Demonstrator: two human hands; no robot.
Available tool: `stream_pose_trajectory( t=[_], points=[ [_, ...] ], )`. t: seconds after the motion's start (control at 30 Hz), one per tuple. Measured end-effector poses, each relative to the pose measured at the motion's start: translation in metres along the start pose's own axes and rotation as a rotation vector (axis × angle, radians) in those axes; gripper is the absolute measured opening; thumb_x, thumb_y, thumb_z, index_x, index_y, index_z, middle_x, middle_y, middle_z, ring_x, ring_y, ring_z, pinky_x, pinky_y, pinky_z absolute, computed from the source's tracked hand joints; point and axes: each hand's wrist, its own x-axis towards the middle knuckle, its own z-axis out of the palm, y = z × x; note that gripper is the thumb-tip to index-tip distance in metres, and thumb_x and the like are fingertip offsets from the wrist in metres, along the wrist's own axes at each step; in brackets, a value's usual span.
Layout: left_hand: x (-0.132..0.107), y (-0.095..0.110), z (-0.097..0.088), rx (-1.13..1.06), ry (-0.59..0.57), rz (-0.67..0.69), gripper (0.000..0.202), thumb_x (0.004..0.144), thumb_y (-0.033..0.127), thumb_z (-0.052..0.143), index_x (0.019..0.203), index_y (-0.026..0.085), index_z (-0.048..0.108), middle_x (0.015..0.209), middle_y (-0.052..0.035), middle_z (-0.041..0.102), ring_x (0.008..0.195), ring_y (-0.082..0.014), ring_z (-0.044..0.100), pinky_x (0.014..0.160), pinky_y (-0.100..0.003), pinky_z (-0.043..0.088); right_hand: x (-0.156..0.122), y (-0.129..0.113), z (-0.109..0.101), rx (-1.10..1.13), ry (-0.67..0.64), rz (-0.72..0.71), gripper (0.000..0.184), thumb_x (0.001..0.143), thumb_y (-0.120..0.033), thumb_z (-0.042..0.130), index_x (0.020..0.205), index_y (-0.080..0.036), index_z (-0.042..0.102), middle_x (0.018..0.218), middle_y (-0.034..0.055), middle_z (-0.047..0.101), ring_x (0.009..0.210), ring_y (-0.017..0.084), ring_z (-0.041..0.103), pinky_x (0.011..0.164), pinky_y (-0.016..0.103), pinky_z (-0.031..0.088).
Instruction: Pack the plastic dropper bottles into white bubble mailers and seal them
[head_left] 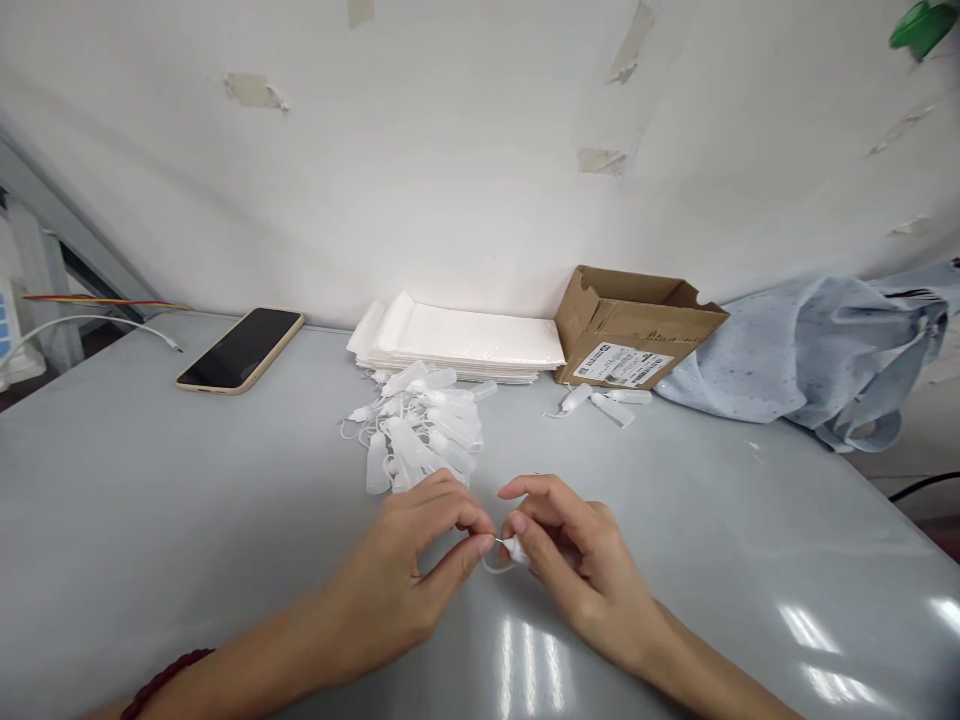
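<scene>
Your left hand (405, 575) and right hand (581, 570) meet just above the table (150, 520), each grip clamped on 1 small white tag (516, 549). It looks featherlight, slick plastic with a floppy loop, so pinch the stiff body.

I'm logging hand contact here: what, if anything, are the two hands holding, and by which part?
One small white tag: the right hand pinches its body, the left hand its thin loop end.
</scene>
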Motion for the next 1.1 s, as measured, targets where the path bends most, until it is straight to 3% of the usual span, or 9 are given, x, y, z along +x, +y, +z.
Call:
stream_pose_trajectory(
  t=[0.73,0.9,1.1],
  points=[
    [-0.003,-0.002,0.01,0.073,0.067,0.202,0.02,0.088,0.004,0.041,0.082,0.018,0.054,0.072,-0.0011,0.056,0.069,-0.0134,0.048,0.069,-0.026,0.041,-0.001,0.003,0.007,-0.031,0.056,-0.031,0.015,0.093,-0.024,0.04,0.103,-0.019,0.051,0.059,-0.0058,0.047,0.045,0.008,0.033,0.042,0.021,0.026],
    [-0.002,-0.002,0.009,0.086,0.045,0.181,0.019,0.088,0.004,0.042,0.082,0.018,0.054,0.074,-0.0006,0.058,0.071,-0.0129,0.049,0.073,-0.027,0.042,0.001,0.003,0.006,-0.048,0.063,-0.042,0.016,0.094,-0.025,0.04,0.103,-0.019,0.051,0.058,-0.0069,0.042,0.046,0.008,0.032,0.042,0.021,0.026],
    [-0.001,-0.001,-0.001,0.074,0.034,0.074,0.014,0.089,0.012,0.047,0.092,0.02,0.058,0.08,0.0002,0.061,0.079,-0.0137,0.054,0.072,-0.025,0.043,0.002,0.004,0.001,-0.024,0.092,-0.061,0.016,0.095,-0.025,0.04,0.104,-0.019,0.051,0.064,-0.003,0.054,0.046,0.007,0.038,0.042,0.021,0.03]
  ],
)
